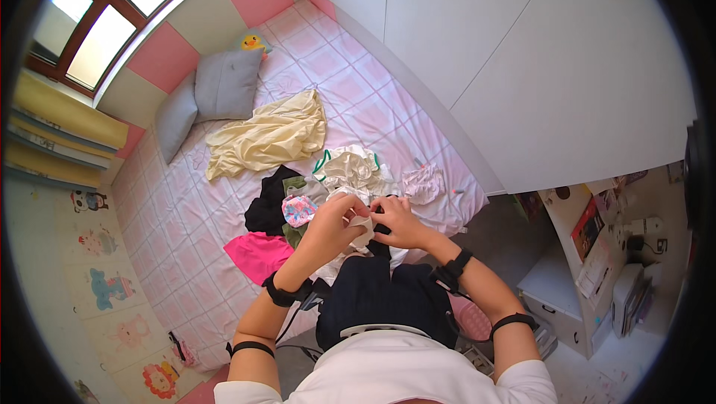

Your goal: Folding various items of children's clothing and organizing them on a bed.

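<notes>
Between my hands is a small piece of white cloth [362,230], which seems to be a garment. My left hand [340,225] grips it between thumb and fingers, and my right hand [395,222] pinches at its right side. Just beyond lies a white garment with green trim [349,168]. To the left are a patterned pink-and-blue cloth [299,210], black clothing [265,208] and a bright pink garment [258,256]. A crumpled pale pink garment [423,184] lies to the right.
The clothes lie on a bed with a pink checked sheet [184,225]. Farther back are a cream cloth [274,133] and grey cushions [226,84]. A white wardrobe [475,40] borders the bed's right side. A cluttered desk [582,236] stands at the right.
</notes>
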Demonstrator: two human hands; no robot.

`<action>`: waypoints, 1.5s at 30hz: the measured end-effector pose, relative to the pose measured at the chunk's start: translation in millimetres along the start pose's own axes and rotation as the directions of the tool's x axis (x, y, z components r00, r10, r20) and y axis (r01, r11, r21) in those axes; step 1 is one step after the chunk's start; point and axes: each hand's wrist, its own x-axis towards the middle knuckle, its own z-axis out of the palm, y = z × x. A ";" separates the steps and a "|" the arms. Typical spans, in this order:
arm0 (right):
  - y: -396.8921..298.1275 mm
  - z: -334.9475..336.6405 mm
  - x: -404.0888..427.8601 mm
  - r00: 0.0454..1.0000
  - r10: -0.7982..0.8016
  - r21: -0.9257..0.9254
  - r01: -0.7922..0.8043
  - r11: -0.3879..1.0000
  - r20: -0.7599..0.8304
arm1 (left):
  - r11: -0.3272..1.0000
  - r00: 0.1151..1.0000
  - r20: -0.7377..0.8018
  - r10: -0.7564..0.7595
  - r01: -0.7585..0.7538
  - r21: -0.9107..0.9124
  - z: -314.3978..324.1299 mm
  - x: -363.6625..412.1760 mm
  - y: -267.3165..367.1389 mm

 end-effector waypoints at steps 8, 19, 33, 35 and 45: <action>12.4 -6.9 -17.0 0.997 -0.029 -0.106 0.021 0.994 -0.066 | 0.966 0.989 -0.138 0.057 -0.020 0.256 -24.5 -7.3 -2.4; -32.8 18.7 -11.0 0.932 0.179 0.367 -0.054 0.929 -0.316 | 0.962 0.961 -0.247 0.125 -0.057 0.268 -10.7 -1.3 9.0; 3.0 0.8 -23.9 0.972 0.030 -0.294 -0.100 0.951 -0.234 | 0.858 0.897 -0.358 0.260 -0.044 0.513 -25.0 -3.1 -11.2; 5.4 -13.2 -21.3 0.937 -0.023 -0.293 -0.086 0.952 -0.348 | 0.860 0.935 -0.226 0.273 -0.133 0.492 -23.7 -5.9 -25.4; -11.8 -43.1 -8.2 0.962 0.130 -0.368 -0.215 0.905 -0.242 | 0.967 0.990 -0.054 0.127 -0.111 0.230 -7.4 -4.6 -28.3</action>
